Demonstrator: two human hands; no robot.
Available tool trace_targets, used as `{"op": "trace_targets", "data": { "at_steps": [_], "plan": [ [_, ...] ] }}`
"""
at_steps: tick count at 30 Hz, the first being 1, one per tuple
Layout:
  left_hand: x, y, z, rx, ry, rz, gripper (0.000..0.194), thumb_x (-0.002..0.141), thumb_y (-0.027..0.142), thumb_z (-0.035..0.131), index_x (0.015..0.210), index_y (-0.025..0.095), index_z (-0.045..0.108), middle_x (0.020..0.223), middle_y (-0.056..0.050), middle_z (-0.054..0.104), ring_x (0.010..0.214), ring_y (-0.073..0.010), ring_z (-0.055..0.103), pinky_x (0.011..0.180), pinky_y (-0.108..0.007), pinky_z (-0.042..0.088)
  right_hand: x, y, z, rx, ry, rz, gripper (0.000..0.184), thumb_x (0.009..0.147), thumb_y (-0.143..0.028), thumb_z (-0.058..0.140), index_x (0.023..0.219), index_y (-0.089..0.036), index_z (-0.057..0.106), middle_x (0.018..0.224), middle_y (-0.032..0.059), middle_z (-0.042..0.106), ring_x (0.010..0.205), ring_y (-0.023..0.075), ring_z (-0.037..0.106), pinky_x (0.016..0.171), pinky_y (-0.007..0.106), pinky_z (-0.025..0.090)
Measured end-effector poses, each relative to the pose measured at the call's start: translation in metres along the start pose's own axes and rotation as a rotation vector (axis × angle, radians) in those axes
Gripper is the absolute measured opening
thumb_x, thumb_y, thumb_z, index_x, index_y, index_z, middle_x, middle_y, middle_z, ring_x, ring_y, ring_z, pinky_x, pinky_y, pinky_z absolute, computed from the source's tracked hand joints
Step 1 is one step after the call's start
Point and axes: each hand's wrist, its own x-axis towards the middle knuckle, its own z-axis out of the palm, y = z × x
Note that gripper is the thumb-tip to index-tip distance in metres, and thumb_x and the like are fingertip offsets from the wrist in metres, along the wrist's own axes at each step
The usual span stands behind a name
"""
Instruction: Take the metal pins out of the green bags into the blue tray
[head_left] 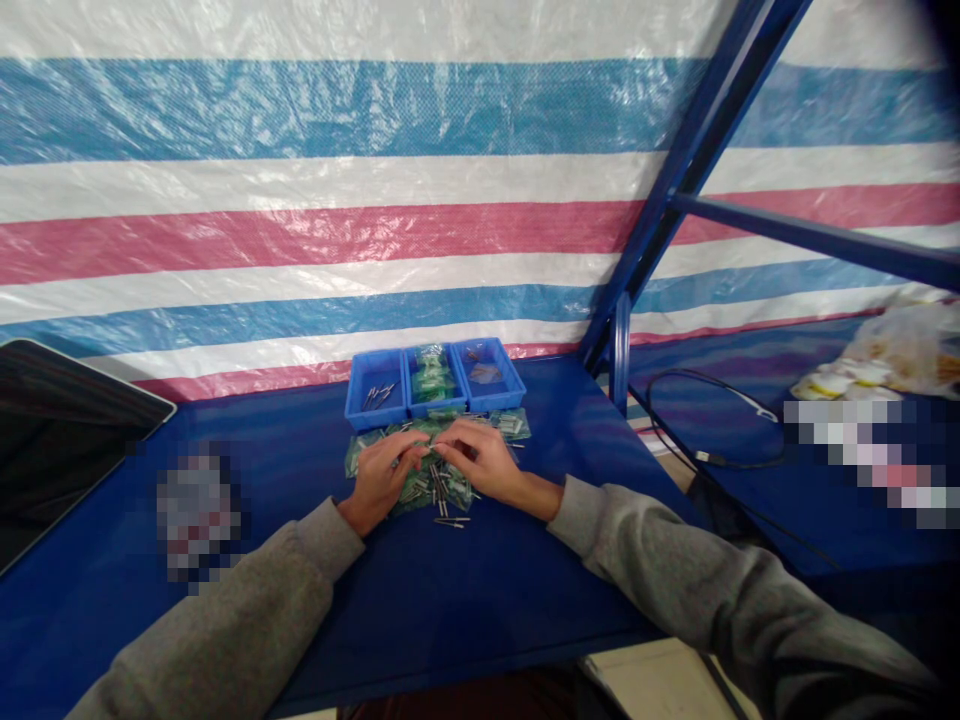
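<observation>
Resting on a heap of small clear packets (420,480) and loose metal pins (452,520) at mid-table (487,600), left hand (381,478) and right hand (480,458) meet fingertip to fingertip (what they pinch cannot be told). Three blue bins (433,382) stand just behind.
</observation>
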Motion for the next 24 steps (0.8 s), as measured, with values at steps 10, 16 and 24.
{"op": "trace_targets", "data": {
  "at_steps": [10, 16, 24],
  "plan": [
    [0.0029, 0.0062, -0.0012, 0.06, 0.056, -0.001, 0.01, 0.084, 0.025, 0.057, 0.08, 0.018, 0.064, 0.072, 0.0, 0.065, 0.065, -0.0099, 0.058, 0.065, -0.022, 0.045, 0.0002, -0.0012, 0.0, -0.052, 0.063, 0.068, 0.031, 0.091, -0.035, 0.042, 0.071, -0.017, 0.058, 0.061, 0.0006, 0.051, 0.058, 0.0119, 0.047, 0.06, 0.025, 0.038],
    [0.0016, 0.0011, -0.0001, 0.127, 0.088, -0.049, 0.016, 0.084, 0.027, 0.056, 0.073, 0.017, 0.063, 0.061, 0.002, 0.06, 0.056, -0.0088, 0.053, 0.06, -0.021, 0.042, -0.0004, -0.001, 0.0008, -0.022, -0.007, 0.057, 0.028, 0.089, -0.038, 0.045, 0.082, -0.017, 0.062, 0.068, 0.002, 0.058, 0.057, 0.0115, 0.048, 0.057, 0.023, 0.038],
    [0.0015, 0.0029, -0.0032, 0.106, 0.037, -0.039, 0.016, 0.083, 0.028, 0.058, 0.072, 0.017, 0.063, 0.063, 0.002, 0.062, 0.058, -0.0088, 0.056, 0.06, -0.021, 0.042, 0.0009, -0.0029, 0.0004, -0.044, -0.016, 0.028, 0.028, 0.091, -0.034, 0.044, 0.079, -0.017, 0.063, 0.066, 0.002, 0.057, 0.059, 0.0119, 0.049, 0.06, 0.024, 0.039]
  ]
}}
